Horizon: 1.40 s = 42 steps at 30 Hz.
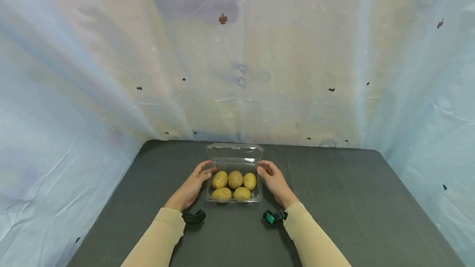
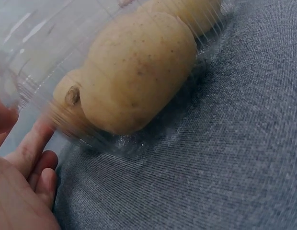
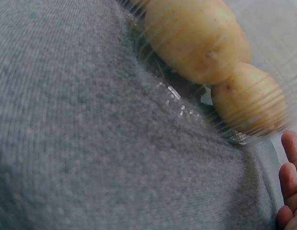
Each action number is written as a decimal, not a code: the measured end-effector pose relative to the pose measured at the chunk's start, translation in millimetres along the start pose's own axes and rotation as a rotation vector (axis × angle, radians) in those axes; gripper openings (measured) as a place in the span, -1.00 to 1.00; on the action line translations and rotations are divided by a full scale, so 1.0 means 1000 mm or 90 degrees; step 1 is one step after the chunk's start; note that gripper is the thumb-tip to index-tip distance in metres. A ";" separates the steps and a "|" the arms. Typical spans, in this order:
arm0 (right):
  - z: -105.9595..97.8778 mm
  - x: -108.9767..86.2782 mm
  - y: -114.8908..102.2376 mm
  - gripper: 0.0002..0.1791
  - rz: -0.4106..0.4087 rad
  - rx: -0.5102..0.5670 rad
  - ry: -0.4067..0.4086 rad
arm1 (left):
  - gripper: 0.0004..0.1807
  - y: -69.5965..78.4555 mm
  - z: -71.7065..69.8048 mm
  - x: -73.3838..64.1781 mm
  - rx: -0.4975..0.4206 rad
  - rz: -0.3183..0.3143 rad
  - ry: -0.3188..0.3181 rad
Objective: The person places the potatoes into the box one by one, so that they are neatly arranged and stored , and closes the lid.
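A clear plastic clamshell container (image 1: 233,201) stands on the dark table with its lid (image 1: 234,151) raised at the back. Several yellow-skinned potatoes (image 1: 235,179) lie in the base. My left hand (image 1: 191,186) is at the container's left side, with fingertips reaching its rear left corner. At the opposite side is my right hand (image 1: 275,181), its fingertips at the rear right corner. In the left wrist view, loosely bent fingers (image 2: 31,146) lie along the wall near a potato (image 2: 139,72). The right wrist view catches only fingertips (image 3: 290,177) beside the container.
Grey-black cloth covers the table (image 1: 334,201). A pale patterned curtain (image 1: 297,61) hangs behind it and along both sides. Black wrist straps (image 1: 193,217) sit at both cuffs.
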State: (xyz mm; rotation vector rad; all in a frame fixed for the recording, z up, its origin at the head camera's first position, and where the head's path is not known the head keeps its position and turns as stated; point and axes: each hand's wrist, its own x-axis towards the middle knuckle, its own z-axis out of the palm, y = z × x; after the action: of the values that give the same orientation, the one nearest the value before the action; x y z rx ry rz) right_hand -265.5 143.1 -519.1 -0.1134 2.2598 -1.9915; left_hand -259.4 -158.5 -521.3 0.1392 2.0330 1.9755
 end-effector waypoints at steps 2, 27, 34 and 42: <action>-0.001 0.001 0.003 -0.61 0.000 0.004 0.006 | -0.53 -0.001 0.001 0.000 0.004 -0.003 0.000; -0.003 -0.001 0.005 -0.62 -0.006 -0.019 0.014 | -0.38 0.024 0.006 -0.001 0.176 0.090 0.069; -0.002 -0.001 0.006 -0.55 -0.011 -0.016 0.015 | -0.49 0.025 0.005 -0.007 0.155 0.082 0.080; -0.005 -0.002 0.009 -0.51 -0.011 0.003 0.016 | -0.30 0.022 0.002 -0.014 0.129 0.080 0.070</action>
State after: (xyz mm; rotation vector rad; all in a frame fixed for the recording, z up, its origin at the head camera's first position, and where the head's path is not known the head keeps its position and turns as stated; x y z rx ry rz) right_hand -263.6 149.5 -527.2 -0.1096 2.2772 -2.0170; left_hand -248.3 -159.3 -497.9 0.2128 2.3466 1.8820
